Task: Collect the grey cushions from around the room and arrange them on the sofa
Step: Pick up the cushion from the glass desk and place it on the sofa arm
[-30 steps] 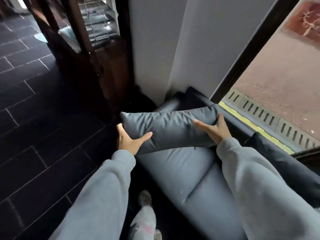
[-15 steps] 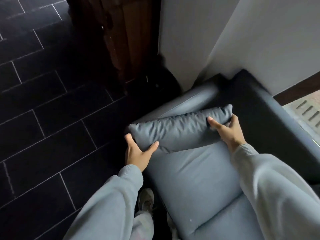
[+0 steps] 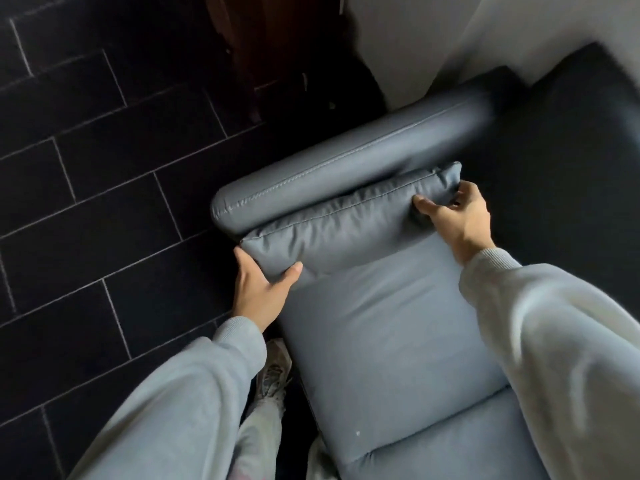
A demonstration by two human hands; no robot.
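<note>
- Fingers (image 3: pixel 427 206) of the right hand (image 3: pixel 457 220) and of the left hand (image 3: pixel 261 289) both grip the grey cushion (image 3: pixel 346 223) at its ends.
- It lies on the sofa seat (image 3: pixel 391 327), against the armrest (image 3: pixel 346 168).
- It seems almost placed; no other cushions are visible here, so I cannot judge how many are left.
- Beside the sofa is dark tiled floor (image 3: pixel 104 202).

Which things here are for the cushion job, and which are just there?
For the job:
- grey cushion, lying against the armrest
- sofa
- left hand and right hand, each gripping one end of the cushion

Just there:
- dark tiled floor
- wooden furniture
- white wall
- shoe
</note>
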